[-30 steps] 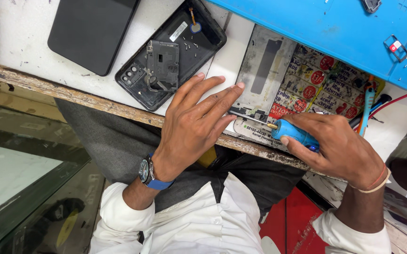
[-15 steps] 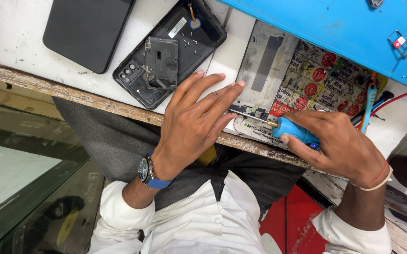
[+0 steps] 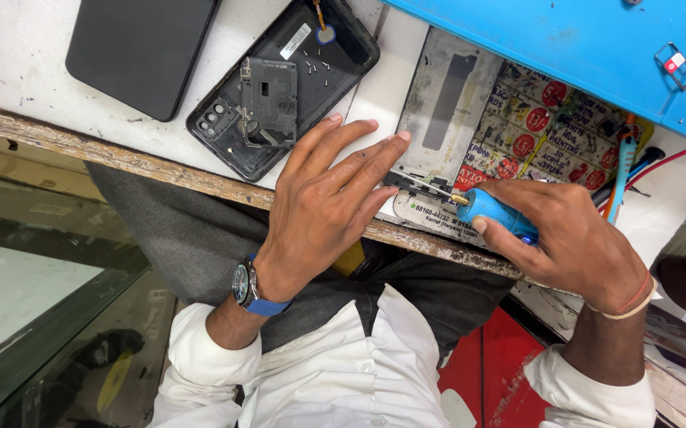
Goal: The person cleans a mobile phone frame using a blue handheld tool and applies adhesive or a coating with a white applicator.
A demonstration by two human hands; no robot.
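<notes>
The white surface (image 3: 18,63) carries everything, its worn wooden edge running across in front of the person. A blue mat (image 3: 565,47) covers the far right of it. Left of the mat lies a black phone (image 3: 141,51), flat and face down, and between that phone and the mat sits an opened phone back shell (image 3: 335,55) with a loose dark inner plate (image 3: 267,99) resting in it and tiny screws scattered inside. Just below the mat lies a grey metal phone frame (image 3: 446,103), half over a printed card with red round marks (image 3: 545,131). A blue-handled tool (image 3: 622,170) and a red wire (image 3: 684,154) lie at the mat's near right corner.

The left hand (image 3: 323,210) lies flat with its fingers spread, the fingertips pressing on the near end of the phone frame; it hides part of that end and the surface edge beneath. A blue-strapped watch (image 3: 246,287) is on its wrist. The right hand (image 3: 569,238) is closed around a blue-handled screwdriver (image 3: 493,212), whose thin shaft reaches left to the small dark part at the frame's near edge, touching it just beside the left fingertips.

Against the frames from a second and half a second ago, both hands and the screwdriver keep almost the same places; only the view has shifted slightly.
</notes>
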